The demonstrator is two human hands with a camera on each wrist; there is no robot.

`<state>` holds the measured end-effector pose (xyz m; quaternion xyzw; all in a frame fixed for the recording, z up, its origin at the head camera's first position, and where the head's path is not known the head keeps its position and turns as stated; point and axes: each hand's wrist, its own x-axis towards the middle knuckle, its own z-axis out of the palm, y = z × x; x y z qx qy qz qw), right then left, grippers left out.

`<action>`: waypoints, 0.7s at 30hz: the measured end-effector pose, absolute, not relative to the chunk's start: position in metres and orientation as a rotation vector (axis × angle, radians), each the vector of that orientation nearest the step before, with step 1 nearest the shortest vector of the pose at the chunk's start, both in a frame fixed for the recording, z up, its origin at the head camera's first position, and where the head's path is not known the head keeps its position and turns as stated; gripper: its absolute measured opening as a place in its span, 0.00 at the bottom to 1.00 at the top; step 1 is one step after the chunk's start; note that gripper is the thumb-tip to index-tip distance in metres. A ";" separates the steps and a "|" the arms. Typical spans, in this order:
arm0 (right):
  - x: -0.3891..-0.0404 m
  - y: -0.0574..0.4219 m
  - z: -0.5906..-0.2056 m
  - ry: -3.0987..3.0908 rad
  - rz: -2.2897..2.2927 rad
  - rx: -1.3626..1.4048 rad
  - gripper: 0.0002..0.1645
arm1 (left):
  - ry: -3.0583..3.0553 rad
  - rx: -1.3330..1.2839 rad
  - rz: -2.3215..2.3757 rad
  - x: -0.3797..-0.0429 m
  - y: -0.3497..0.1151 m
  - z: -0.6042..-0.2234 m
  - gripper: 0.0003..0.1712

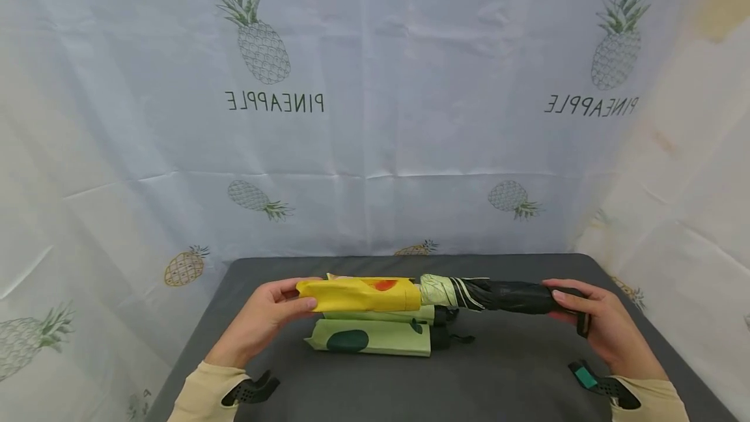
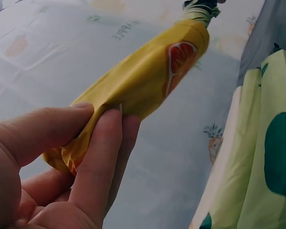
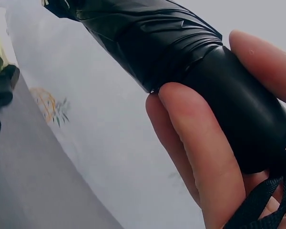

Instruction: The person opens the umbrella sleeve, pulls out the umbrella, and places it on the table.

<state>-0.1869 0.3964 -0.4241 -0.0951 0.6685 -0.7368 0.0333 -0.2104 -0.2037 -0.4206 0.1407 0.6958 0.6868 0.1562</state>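
Observation:
A folded umbrella (image 1: pixel 510 296), black with a pale green band, is held level above the table, its far end inside a yellow sleeve (image 1: pixel 357 295) with an orange fruit print. At the closed left end, my left hand (image 1: pixel 258 318) pinches the sleeve between thumb and fingers. My right hand (image 1: pixel 603 321) grips the black handle (image 3: pixel 243 109), from which a black wrist strap (image 3: pixel 257 205) hangs. Just below lie green sleeved umbrellas (image 1: pixel 375 337) side by side, one with a dark green oval print; their black handles point right.
The dark grey table (image 1: pixel 504 370) reaches back to a white curtain (image 1: pixel 375 116) printed with pineapples, which also hangs along both sides. Black bands (image 1: pixel 252 389) circle both wrists over beige cuffs.

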 end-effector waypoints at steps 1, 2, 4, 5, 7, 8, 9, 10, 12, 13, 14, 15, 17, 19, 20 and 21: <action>-0.186 0.400 -0.425 2.057 -2.275 -0.288 0.25 | 1.995 0.395 1.961 -0.209 -0.207 -0.421 0.35; -0.185 0.404 -0.425 2.065 -2.276 -0.275 0.25 | 1.996 0.390 1.956 -0.207 -0.210 -0.422 0.35; -0.184 0.410 -0.426 2.088 -2.271 -0.229 0.25 | 1.994 0.376 1.943 -0.201 -0.215 -0.424 0.34; -0.184 0.413 -0.427 2.104 -2.261 -0.199 0.24 | 1.991 0.374 1.933 -0.198 -0.218 -0.425 0.34; -0.186 0.417 -0.428 2.137 -2.236 -0.127 0.23 | 1.976 0.374 1.910 -0.190 -0.220 -0.428 0.33; -0.188 0.418 -0.428 2.151 -2.221 -0.087 0.22 | 1.963 0.373 1.898 -0.187 -0.220 -0.430 0.33; -0.189 0.419 -0.428 2.165 -2.203 -0.045 0.21 | 1.950 0.374 1.886 -0.183 -0.219 -0.433 0.32; -0.191 0.420 -0.429 2.178 -2.184 -0.006 0.20 | 1.936 0.382 1.873 -0.180 -0.218 -0.435 0.32; -0.195 0.421 -0.431 2.197 -2.153 0.069 0.17 | 1.913 0.381 1.851 -0.174 -0.215 -0.442 0.31; -0.197 0.422 -0.432 2.202 -2.140 0.100 0.16 | 1.900 0.375 1.844 -0.173 -0.213 -0.445 0.30; -0.199 0.422 -0.433 2.198 -2.135 0.126 0.15 | 1.894 0.370 1.834 -0.171 -0.211 -0.448 0.30; -0.201 0.423 -0.435 2.195 -2.133 0.146 0.15 | 1.886 0.370 1.826 -0.170 -0.209 -0.451 0.30; -0.206 0.425 -0.439 2.187 -2.134 0.189 0.14 | 1.871 0.355 1.819 -0.169 -0.205 -0.458 0.30; -0.210 0.427 -0.445 2.177 -2.132 0.229 0.13 | 1.857 0.339 1.805 -0.168 -0.202 -0.466 0.29; -0.212 0.428 -0.448 2.177 -2.124 0.248 0.12 | 1.848 0.334 1.794 -0.168 -0.201 -0.470 0.29; -0.214 0.430 -0.450 2.184 -2.112 0.264 0.12 | 1.835 0.327 1.786 -0.167 -0.200 -0.474 0.29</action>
